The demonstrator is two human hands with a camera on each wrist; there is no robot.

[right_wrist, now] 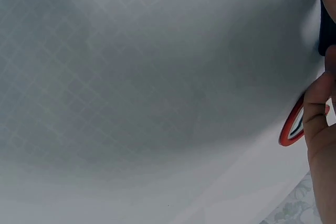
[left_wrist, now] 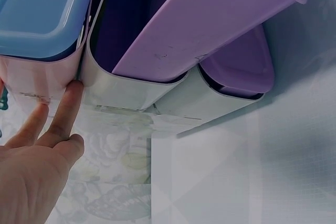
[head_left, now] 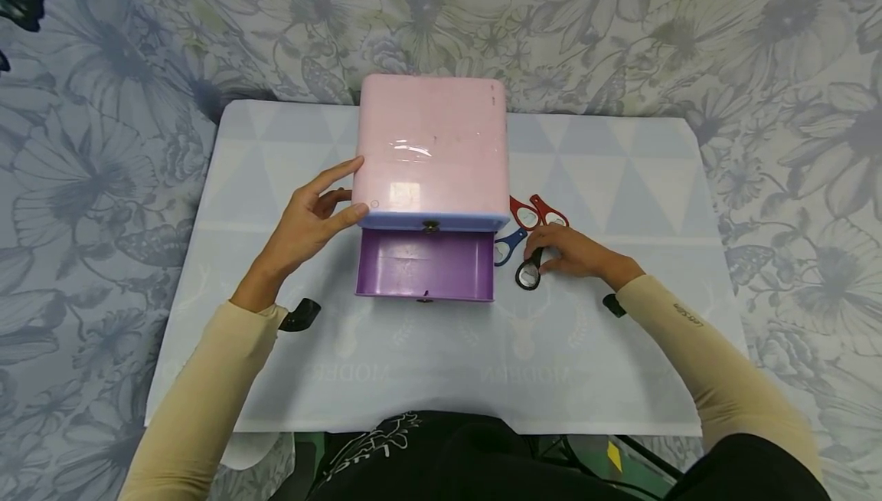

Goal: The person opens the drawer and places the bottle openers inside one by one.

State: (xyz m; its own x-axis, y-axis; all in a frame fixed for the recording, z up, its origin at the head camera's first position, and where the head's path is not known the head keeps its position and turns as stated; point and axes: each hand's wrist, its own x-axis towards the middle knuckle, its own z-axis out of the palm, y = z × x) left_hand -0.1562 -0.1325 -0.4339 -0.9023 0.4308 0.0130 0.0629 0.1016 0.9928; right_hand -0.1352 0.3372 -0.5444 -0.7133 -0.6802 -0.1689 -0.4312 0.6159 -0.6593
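Observation:
A small drawer cabinet with a pink top (head_left: pixel 434 148) stands on the table, its purple drawer (head_left: pixel 426 263) pulled out and bare inside. My left hand (head_left: pixel 310 214) rests its fingertips against the cabinet's left side; in the left wrist view the fingers touch the pink casing beside the blue drawer front (left_wrist: pixel 39 17). To the right of the cabinet, my right hand (head_left: pixel 568 250) pinches black-handled scissors (head_left: pixel 527 276) low over the table. Red-handled scissors (head_left: pixel 551 212) lie just beyond that hand, and a blue scissors handle (head_left: pixel 508 247) lies beside the drawer. The blades are hidden.
The patterned white table (head_left: pixel 448 378) stands against a flower-printed wall covering (head_left: pixel 586 26). Another purple drawer (left_wrist: pixel 244 61) sits beneath the pulled-out one, in the left wrist view. The table's front edge is close to the person's body.

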